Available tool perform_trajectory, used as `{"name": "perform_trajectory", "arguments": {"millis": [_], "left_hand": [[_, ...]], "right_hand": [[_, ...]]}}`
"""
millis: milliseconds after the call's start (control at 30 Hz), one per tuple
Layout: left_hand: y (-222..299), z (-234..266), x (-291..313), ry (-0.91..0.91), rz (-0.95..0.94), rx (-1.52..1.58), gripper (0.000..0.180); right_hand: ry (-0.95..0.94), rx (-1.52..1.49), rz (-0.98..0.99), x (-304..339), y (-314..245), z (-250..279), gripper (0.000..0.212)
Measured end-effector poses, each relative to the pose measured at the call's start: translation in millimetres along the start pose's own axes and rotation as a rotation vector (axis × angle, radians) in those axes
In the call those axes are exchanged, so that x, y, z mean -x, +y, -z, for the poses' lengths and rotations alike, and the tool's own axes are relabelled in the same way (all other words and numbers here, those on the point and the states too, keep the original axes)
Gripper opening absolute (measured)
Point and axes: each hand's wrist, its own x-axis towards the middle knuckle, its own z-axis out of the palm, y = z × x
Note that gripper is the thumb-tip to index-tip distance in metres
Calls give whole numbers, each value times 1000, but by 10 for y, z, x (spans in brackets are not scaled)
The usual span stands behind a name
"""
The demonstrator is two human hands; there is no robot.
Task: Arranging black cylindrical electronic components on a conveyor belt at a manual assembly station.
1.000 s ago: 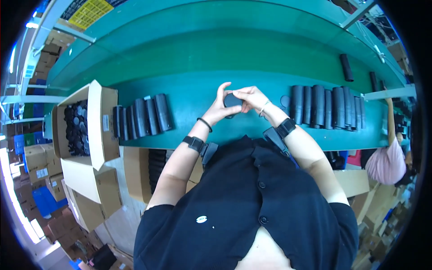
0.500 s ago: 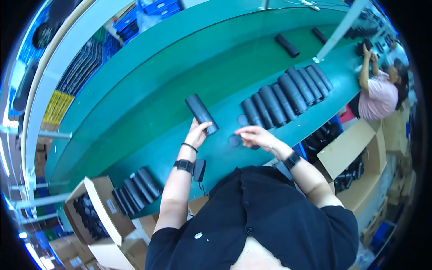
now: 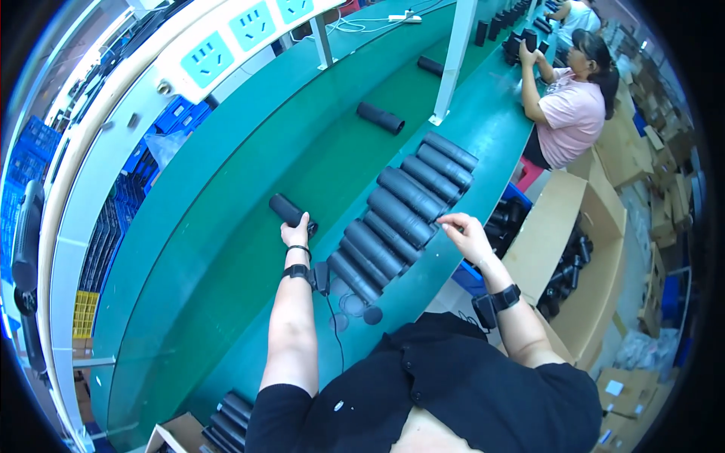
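Observation:
My left hand (image 3: 294,231) is closed round the near end of a black tube (image 3: 284,205), holding it over the green strip beyond the row. A row of several black tubes (image 3: 384,240) lies side by side on the green bench. At the right end of a middle tube, my right hand (image 3: 470,238) has thumb and fingertips pinched together; whatever is between them is too small to make out. Several flat round discs (image 3: 352,305) lie at the row's near end, a darker disc (image 3: 372,315) among them.
Two more tubes lie on the strip, one black tube (image 3: 381,118) nearer. A white post (image 3: 455,64) rises from the bench. At right stand an open cardboard box (image 3: 604,283) of black parts and a co-worker (image 3: 570,106). More tubes (image 3: 229,420) lie at lower left.
The view has turned right. My left hand has carried its tube from above the bench to the strip. My right hand has gone from beside the discs to the row's right side.

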Motion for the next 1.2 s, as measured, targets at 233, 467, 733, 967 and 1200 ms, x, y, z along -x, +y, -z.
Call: {"name": "perform_trajectory", "arguments": {"millis": [233,467,733,967,1200], "left_hand": [[212,-281,-26,58,-79,-39,65],[797,-919,169,0,-293,-27,57],[616,-870,95,-91,-101,-190,84],[1083,-448,707,-126,-398,27,49],[1254,90,1577,-764,-74,239,29]], "right_hand": [[32,278,81,-571,-35,-27,33],[-52,433,49,-654,93,-106,67],[-83,228,103,-836,297,-66,60],[-61,-123,13,-1901,73,358,47],[148,758,-42,-3833,342,292,59]]}}
